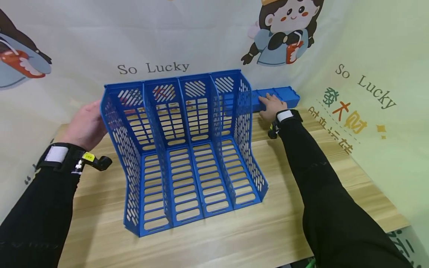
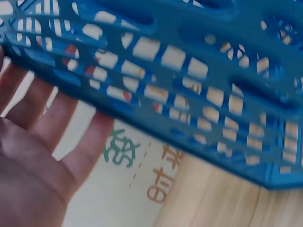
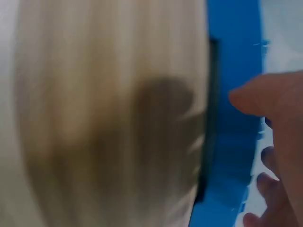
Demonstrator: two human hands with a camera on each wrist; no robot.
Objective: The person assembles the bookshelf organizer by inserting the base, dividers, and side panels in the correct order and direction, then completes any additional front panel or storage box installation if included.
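Observation:
A blue plastic file rack [image 1: 197, 149] with several upright slots and perforated walls stands on the wooden table in the head view. My left hand [image 1: 86, 126] is at its upper left rear edge. In the left wrist view, the fairly straight fingers of my left hand [image 2: 42, 142] meet the edge of the rack [image 2: 189, 85], their tips partly hidden behind it. Behind the rack to the right lies a long, low blue plastic piece [image 1: 289, 97]. My right hand [image 1: 271, 107] grips it; in the right wrist view, the thumb [image 3: 253, 97] lies over its blue face [image 3: 232, 137], other fingers beyond its far edge.
The wooden tabletop [image 1: 288, 227] extends in front of and beside the rack. A pale printed cloth [image 1: 211, 37] with cartoon figures and lettering hangs close behind the rack and along the right side. The table's right front edge shows near my right sleeve [image 1: 321, 193].

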